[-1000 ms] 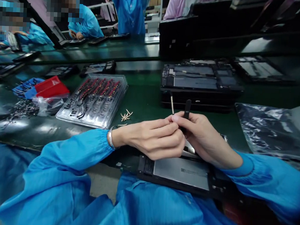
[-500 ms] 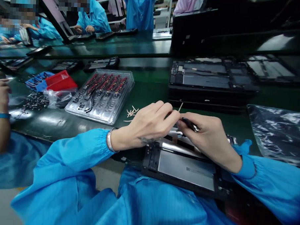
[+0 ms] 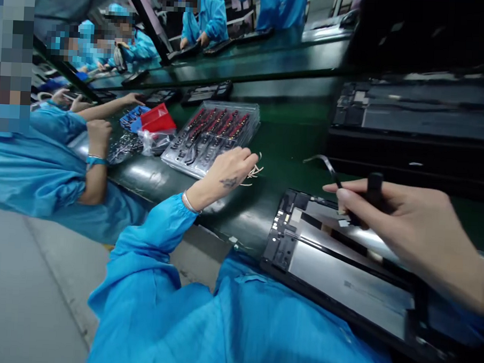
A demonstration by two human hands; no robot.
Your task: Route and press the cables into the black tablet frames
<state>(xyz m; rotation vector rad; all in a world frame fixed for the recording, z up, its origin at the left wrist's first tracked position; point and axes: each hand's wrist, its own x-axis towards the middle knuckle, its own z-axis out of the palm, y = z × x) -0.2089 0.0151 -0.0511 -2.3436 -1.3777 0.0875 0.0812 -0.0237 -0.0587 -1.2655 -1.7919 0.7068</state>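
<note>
My left hand (image 3: 232,170) is closed in a pinch over the small pile of pale strips (image 3: 255,174), beside the clear plastic tray (image 3: 212,132) of red and black parts. A thin pale piece shows at its fingertips. My right hand (image 3: 388,214) is wrapped round a dark tool (image 3: 331,168) with a thin curved metal tip, which points left above the bench. Below that hand lies an opened tablet-like device (image 3: 350,282) with a silvery panel, at the bench's near edge. A small white piece (image 3: 344,223) shows under the right fingers.
A stack of similar dark devices (image 3: 413,125) stands at the back right. Left of the tray are a red bin (image 3: 158,119), a blue bin (image 3: 133,119) and a plastic bag (image 3: 157,141). A co-worker's hand (image 3: 98,135) is further left. More people sit across the line.
My hands have parted. The left moved away to the pale strips, the right moved right with the tool, whose curved tip now shows. The view has turned, bringing in more of the left side.
</note>
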